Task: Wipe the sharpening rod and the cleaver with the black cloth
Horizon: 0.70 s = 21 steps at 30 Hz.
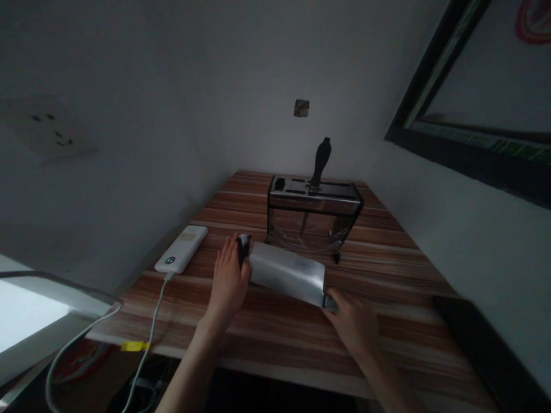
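A wide-bladed kitchen cleaver [287, 272] lies across the front of the wood-grain table, its shiny blade pointing left. My right hand [353, 321] is closed around its handle. By the far end of the blade, my left hand [230, 281] has its fingers on a small black and pale object [243, 245], whose kind I cannot make out. Just behind the blade stands a knife block [316, 201] with a dark frame and clear sides. One black-handled tool [321, 162] stands upright in its top slot; its lower part shows only dimly.
On the left of the table [241, 201] lies a white power bank [181, 249] with a white cable [155, 315] hanging over the front edge. A flat black object [486, 350] lies at the right edge. Walls close in behind and at both sides.
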Each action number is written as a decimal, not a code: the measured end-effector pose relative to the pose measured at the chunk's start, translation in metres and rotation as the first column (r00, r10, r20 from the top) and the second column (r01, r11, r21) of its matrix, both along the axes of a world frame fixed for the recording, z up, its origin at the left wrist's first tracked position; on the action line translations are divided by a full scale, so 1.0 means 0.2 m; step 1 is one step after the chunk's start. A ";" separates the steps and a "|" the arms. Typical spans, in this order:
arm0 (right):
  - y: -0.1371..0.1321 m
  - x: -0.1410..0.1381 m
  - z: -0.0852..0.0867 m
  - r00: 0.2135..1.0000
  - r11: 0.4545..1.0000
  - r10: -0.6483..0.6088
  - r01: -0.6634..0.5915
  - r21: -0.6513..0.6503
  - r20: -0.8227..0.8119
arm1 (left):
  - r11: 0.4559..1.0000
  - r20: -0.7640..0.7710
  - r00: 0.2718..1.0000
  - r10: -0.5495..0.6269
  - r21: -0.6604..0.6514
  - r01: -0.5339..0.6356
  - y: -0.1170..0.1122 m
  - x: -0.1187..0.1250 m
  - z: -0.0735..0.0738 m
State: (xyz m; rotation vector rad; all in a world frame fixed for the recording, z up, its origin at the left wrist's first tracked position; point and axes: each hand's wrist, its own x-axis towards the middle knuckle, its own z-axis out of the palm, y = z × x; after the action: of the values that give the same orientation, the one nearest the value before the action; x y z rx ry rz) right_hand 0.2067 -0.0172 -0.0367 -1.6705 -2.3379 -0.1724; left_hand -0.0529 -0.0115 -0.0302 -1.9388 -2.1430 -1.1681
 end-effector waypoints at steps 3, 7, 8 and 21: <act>0.01 0.00 0.00 0.999 1.000 -0.024 0.024 -0.016 -0.030 | 0.998 0.060 0.998 0.004 0.064 -0.008 -0.02 -0.08 0.05; 0.01 0.00 -0.01 0.998 0.999 -0.031 0.030 -0.023 -0.056 | 0.998 0.138 0.990 0.021 0.055 -0.028 -0.05 -0.12 0.07; 0.01 0.01 -0.01 0.998 0.999 -0.027 0.025 -0.024 -0.060 | 0.999 0.155 0.988 0.024 0.041 -0.031 -0.06 -0.12 0.07; 0.02 0.05 -0.01 0.965 0.995 0.089 -0.075 0.064 -0.249 | 0.996 0.210 0.973 -0.090 0.036 0.084 -0.11 -0.15 0.11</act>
State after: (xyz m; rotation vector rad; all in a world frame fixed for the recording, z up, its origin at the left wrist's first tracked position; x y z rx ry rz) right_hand 0.2177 -0.0128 -0.0378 -1.4726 -2.1874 -0.0059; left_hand -0.0838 -0.0332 -0.0082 -1.9983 -2.1434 -1.4735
